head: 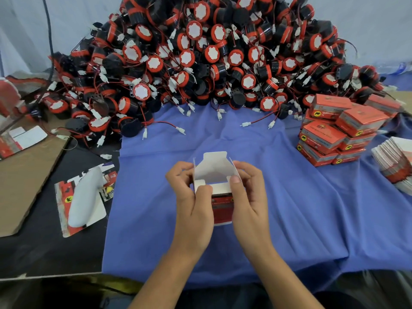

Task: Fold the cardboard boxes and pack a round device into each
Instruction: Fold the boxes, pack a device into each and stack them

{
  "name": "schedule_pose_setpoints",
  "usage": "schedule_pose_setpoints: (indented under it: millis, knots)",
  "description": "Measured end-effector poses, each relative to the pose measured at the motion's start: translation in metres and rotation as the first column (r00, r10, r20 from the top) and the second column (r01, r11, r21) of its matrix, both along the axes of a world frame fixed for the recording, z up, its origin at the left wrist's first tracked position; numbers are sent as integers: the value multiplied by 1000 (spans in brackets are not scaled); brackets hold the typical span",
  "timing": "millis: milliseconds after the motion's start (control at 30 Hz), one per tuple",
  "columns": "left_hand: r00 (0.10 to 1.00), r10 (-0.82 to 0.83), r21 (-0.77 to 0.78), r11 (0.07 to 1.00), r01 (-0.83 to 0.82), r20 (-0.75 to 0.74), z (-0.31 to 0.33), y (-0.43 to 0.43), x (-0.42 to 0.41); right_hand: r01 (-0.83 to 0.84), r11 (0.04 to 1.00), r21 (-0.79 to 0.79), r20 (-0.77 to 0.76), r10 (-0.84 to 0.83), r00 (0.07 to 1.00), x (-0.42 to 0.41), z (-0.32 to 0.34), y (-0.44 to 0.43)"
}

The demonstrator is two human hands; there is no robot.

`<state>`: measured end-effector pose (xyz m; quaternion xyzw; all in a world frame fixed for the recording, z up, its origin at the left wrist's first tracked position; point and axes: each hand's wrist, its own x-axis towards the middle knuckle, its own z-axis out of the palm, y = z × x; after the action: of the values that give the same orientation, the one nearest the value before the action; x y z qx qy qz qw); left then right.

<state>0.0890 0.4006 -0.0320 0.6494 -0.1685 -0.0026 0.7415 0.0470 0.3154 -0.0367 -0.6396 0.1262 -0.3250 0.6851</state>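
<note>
A small red and white cardboard box [215, 172] is held over the blue cloth [289, 208], its lid flap standing up and its white inside showing. My left hand [191, 204] grips its left side, thumb pressing a small white flap inward. My right hand [249, 197] grips the right side, thumb on the box's upper edge. A large heap of round black and red devices [200, 56] with red wires and white plugs fills the back of the table.
Closed red boxes [341, 128] are stacked at the right. A pile of flat unfolded boxes [396, 161] lies at the far right edge. Left of the cloth lie a flat box blank under a white object [84, 197] and brown cardboard [24, 175].
</note>
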Motion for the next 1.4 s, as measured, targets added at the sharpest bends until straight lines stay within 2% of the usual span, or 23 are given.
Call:
schedule_pose_setpoints:
  millis: [167, 467, 600, 733, 933, 1000, 1100, 1267, 1333, 1400]
  knots:
    - [997, 8, 37, 999, -11, 76, -2, 4, -3, 4, 994, 106, 8, -5, 1000, -2, 3, 0]
    - [1000, -17, -28, 999, 17, -24, 0, 9, -5, -8, 990, 144, 10, 7, 1000, 1, 6, 2]
    - [999, -16, -62, 998, 13, -48, 2, 7, -5, -17, 996, 90, -61, 22, 998, 2, 9, 1]
    - [998, -14, -8, 1000, 14, 56, 6, 5, -4, -37, 997, 72, -103, 44, 994, 0, 13, -1]
    - [997, -56, -80, 995, 59, 50, 13, 6, -6, -51, 996, 73, -45, 54, 998, -6, 21, 2]
    - [999, -43, -112, 993, 43, 2, 14, 5, -6, -58, 996, 71, -44, 62, 997, -7, 21, 4]
    - [988, -134, -175, 977, 119, -77, 12, 8, -6, -86, 992, 94, -29, 89, 996, -9, 16, 1]
    - [985, -159, -130, 980, 150, -62, 13, 14, -4, -107, 994, 19, -53, 108, 993, -11, 17, 0]
    - [993, -115, -44, 993, 113, -39, 11, 17, 0, -92, 996, -15, -60, 91, 994, -12, 17, 0]
    - [988, -143, 74, 986, 147, -56, 7, 3, 0, -95, 994, -49, -27, 94, 995, -9, 25, 15]
